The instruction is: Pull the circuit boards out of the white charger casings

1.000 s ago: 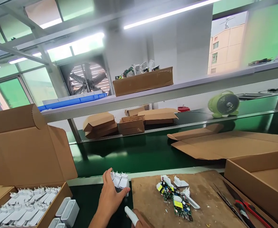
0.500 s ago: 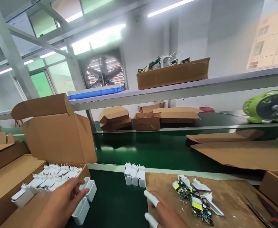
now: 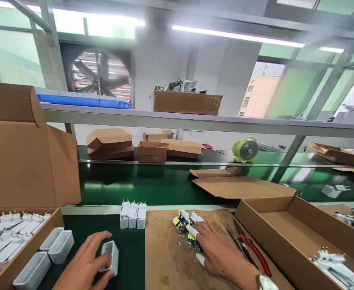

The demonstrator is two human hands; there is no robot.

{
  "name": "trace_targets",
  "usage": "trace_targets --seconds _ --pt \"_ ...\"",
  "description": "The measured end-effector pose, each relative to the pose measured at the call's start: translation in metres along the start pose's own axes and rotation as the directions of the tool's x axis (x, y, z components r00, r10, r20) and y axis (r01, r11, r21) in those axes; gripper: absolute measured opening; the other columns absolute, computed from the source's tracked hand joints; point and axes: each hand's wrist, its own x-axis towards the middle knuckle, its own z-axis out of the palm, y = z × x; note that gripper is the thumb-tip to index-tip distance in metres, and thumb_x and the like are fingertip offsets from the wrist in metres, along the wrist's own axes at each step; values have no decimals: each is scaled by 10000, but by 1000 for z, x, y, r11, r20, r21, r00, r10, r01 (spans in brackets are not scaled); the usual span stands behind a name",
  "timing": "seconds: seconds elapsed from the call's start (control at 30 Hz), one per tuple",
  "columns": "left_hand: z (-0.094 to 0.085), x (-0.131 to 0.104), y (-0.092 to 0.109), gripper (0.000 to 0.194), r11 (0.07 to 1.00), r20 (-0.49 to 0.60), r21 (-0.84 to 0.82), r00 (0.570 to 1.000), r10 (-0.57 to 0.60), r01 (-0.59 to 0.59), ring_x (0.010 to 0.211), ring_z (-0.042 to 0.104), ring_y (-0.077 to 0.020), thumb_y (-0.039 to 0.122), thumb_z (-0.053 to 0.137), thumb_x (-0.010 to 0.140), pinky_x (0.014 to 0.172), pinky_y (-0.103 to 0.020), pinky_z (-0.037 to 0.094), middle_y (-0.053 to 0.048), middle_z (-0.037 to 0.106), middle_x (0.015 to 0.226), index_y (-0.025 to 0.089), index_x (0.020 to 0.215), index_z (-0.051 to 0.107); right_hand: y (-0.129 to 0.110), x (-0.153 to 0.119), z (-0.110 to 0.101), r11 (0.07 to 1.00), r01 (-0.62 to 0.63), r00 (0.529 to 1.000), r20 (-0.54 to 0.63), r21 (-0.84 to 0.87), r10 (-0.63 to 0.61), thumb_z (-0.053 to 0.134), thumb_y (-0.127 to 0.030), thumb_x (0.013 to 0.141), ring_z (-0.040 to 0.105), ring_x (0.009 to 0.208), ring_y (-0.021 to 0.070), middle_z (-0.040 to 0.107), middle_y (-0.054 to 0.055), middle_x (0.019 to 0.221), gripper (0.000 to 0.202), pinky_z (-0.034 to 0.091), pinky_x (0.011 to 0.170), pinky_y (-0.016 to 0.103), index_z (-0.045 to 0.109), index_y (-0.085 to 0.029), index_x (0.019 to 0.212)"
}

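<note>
My left hand [image 3: 88, 262] has its fingers around a white open-topped plastic case [image 3: 110, 255] on the green surface. My right hand [image 3: 215, 249], with white covers on two fingertips and a watch at the wrist, reaches over the small circuit boards [image 3: 181, 224] and white plug parts on the brown board [image 3: 165, 257]; its palm side is hidden, and so is anything under it. Three white adapters [image 3: 132, 215] with pins up stand in a row behind my hands. More white cases [image 3: 60, 245] sit to the left, beside a carton [image 3: 59, 221] of adapters.
Pliers with red handles [image 3: 257, 253] and tweezers [image 3: 234, 237] lie right of my right hand. An open carton [image 3: 298, 225] with white parts is further right. Flat cardboard [image 3: 243, 187] lies behind, below a shelf [image 3: 177, 121]. A green fan [image 3: 245, 150] stands at the back.
The view has turned right. My left hand has moved from beside the adapter carton to the right, with a white case at its fingers. My right hand has moved onto the circuit boards.
</note>
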Motion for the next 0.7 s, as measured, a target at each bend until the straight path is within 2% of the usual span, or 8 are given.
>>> trace_targets --seconds 0.13,0.23,0.3,0.33,0.4,0.5,0.6,0.7 --pt "22 26 33 165 978 174 -207 985 10 26 1372 612 -372 300 594 928 1041 -498 589 -62 595 1565 284 890 753 -13 -1 -7 997 -44 999 2 -60 44 640 -85 726 617 1244 447 687 290 1294 455 468 1120 579 748 -31 1165" --pt "34 30 36 171 937 243 -344 970 27 60 1096 744 -288 352 577 958 903 -394 643 -81 570 1571 264 962 723 -34 1 -10 998 -52 998 -38 -23 51 630 -276 895 603 1266 425 660 266 1343 525 471 1117 570 658 -51 1368" --pt "39 28 34 162 915 247 -397 969 32 71 870 752 -205 373 574 972 784 -333 648 -97 547 1570 247 961 676 -51 4 -6 996 -65 997 -43 67 68 630 -372 941 614 1257 406 681 228 1323 562 472 1119 555 632 -91 1428" --pt "41 26 32 143 905 232 -419 972 28 74 864 749 -195 368 586 971 780 -320 646 -100 544 1564 245 972 658 -59 6 -3 990 -81 996 -20 118 84 654 -387 936 625 1242 406 697 219 1298 567 475 1117 554 644 -95 1421" --pt "43 19 27 159 881 186 -467 982 16 74 1083 745 -242 329 646 943 922 -332 635 -98 554 1550 258 1085 652 -70 9 0 976 -103 994 67 194 92 734 -373 883 630 1252 414 705 221 1300 578 475 1130 544 680 -85 1382" --pt "46 10 17 541 850 168 -516 986 -24 109 1400 606 -311 268 750 872 1135 -390 549 -93 554 1565 302 1385 580 -71 8 -3 956 -93 978 206 277 35 828 -319 766 568 1386 414 619 212 1490 740 458 1185 495 643 -114 1453" --pt "48 8 12 814 829 210 -533 976 -61 167 1441 578 -337 232 804 823 1154 -426 544 -100 523 1608 327 1555 460 -59 0 -3 931 -142 958 284 337 44 739 -261 795 541 1444 386 565 179 1575 826 466 1195 490 516 -166 1584" --pt "48 12 14 908 829 247 -531 968 -46 175 1469 554 -353 212 818 823 1153 -457 547 -115 512 1624 333 1618 397 -49 -6 14 921 -152 974 214 359 77 614 -218 857 578 1417 368 624 178 1509 700 483 1182 511 553 -172 1552"
